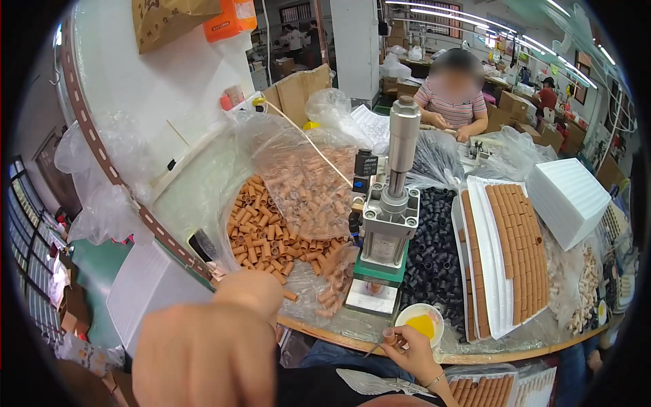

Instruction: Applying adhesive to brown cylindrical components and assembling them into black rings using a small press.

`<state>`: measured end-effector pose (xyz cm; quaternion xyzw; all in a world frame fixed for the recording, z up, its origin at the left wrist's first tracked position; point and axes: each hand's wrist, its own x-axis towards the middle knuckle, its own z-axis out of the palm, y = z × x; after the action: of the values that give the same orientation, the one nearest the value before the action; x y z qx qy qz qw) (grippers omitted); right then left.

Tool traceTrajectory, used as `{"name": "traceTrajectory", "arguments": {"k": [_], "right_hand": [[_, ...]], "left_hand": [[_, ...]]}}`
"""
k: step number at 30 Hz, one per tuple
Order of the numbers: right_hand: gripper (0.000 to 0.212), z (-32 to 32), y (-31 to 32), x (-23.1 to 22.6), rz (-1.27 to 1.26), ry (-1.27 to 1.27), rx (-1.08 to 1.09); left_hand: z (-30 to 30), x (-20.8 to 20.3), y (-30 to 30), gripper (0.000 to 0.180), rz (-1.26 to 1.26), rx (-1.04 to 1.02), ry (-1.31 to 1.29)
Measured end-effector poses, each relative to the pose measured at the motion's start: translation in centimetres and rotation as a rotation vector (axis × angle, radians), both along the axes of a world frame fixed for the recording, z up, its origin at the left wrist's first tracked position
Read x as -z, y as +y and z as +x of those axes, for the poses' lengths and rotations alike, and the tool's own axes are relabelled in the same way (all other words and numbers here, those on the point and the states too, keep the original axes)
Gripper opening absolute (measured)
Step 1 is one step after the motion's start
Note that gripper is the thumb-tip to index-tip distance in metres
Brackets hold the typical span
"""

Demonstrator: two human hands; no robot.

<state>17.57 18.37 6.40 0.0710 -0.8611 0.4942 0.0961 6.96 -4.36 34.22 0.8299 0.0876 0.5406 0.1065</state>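
Large and blurred, my left hand (210, 346) is close to the camera at the lower left, its back showing and its fingertips hidden. My right hand (415, 353), with a bracelet at the wrist, is at the table's front edge. Between its fingers it pinches a short brown tube (388, 336), and a thin dark stick-like piece pokes out beside it. Right behind that hand is a white bowl (401, 317) with yellow contents. A metal bench press (385, 244) on a green and white base stands behind, with a brown piece under its ram.
Loose brown tubes (261, 234) are heaped left of the press, partly under clear plastic. Black tubes (430, 251) lie to its right, beside white foam trays (498, 264) with rows of brown tubes. A white foam block (569, 202) stands farther right. Another person (454, 102) sits across the table.
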Motion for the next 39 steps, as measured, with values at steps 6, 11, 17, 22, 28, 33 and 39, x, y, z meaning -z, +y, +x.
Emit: {"name": "traceTrajectory", "arguments": {"k": [6, 11, 17, 22, 28, 33, 39], "right_hand": [[0.03, 0.0, -0.8, -0.7, 0.059, -0.001, 0.013], [0.03, -0.2, -1.7, -0.2, -0.111, -0.084, 0.024], [0.03, -0.2, -1.2, -1.0, -0.022, -0.04, -0.016], [0.031, 0.2, 0.0, -0.3, 0.043, -0.004, -0.004], [0.032, -0.3, 0.7, 3.2, -0.142, -0.057, 0.063], [0.033, -0.3, 0.7, 0.7, -0.028, 0.061, 0.021], [0.03, -0.2, 0.0, 0.0, -0.069, 0.007, 0.105]], "left_hand": [[4.0, 3.3, 6.0, 0.045, -0.127, -0.087, -0.616], [4.5, 4.4, 6.7, 0.057, -0.488, 0.257, -0.61], [4.3, 5.3, 8.3, 0.072, -0.899, 0.735, -0.536], [3.6, -0.4, 7.0, 0.091, -0.846, 0.339, -0.406], [3.8, 6.2, 10.1, 0.101, -0.179, 0.344, -0.335], [3.4, 5.2, 10.1, 0.098, -0.313, 0.601, -0.42], [3.6, 5.8, 9.4, 0.095, -0.482, 0.694, -0.512]]}}
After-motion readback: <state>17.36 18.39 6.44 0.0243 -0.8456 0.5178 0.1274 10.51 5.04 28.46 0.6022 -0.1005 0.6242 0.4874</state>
